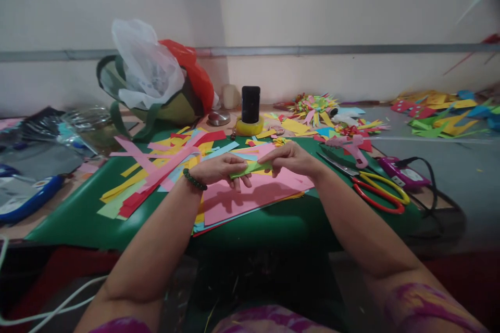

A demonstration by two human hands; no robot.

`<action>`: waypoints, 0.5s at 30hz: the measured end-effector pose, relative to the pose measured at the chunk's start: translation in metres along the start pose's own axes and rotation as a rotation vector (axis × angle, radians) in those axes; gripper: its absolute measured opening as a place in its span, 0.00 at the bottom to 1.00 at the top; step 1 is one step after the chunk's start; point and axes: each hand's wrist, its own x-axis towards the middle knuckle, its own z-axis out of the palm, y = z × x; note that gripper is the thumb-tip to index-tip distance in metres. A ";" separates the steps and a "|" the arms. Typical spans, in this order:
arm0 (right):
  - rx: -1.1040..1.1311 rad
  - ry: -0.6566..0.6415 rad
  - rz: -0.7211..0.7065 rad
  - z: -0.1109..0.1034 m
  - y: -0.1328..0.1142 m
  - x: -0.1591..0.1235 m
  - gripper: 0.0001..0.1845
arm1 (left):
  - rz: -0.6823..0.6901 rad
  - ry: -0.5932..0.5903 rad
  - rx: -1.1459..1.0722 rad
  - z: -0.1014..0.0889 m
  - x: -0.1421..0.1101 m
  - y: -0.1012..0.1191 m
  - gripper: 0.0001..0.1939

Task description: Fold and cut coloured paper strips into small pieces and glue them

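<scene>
A small light-green paper strip (253, 167) is stretched between my two hands, above a stack of coloured paper sheets (242, 203) with pink on top. My left hand (223, 167), a beaded bracelet at its wrist, pinches the strip's left end between thumb and fingers, the other fingers pointing down. At the right end, my right hand (291, 160) grips the strip with thumb and bent forefinger. Whether the paper is folded I cannot tell. Loose paper strips (152, 177) in pink, red, yellow and green lie left of my hands.
Scissors (365, 182) with red and yellow handles lie at right, near a pink glue gun (349, 145) and a purple box with a cable (406, 173). Behind stand a phone (250, 104) on a yellow tape roll (249, 126) and a stuffed bag (164, 106). Paper cuttings (316, 109) lie at the back.
</scene>
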 end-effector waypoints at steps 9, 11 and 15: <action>-0.141 -0.062 0.197 0.009 0.001 0.005 0.20 | 0.031 -0.019 0.168 0.013 0.011 -0.004 0.26; -0.146 -0.118 0.189 0.011 0.002 0.006 0.20 | 0.024 -0.009 0.185 0.016 0.013 -0.004 0.25; -0.126 -0.095 0.196 0.010 0.003 0.007 0.17 | 0.033 -0.015 0.229 0.018 0.013 -0.003 0.25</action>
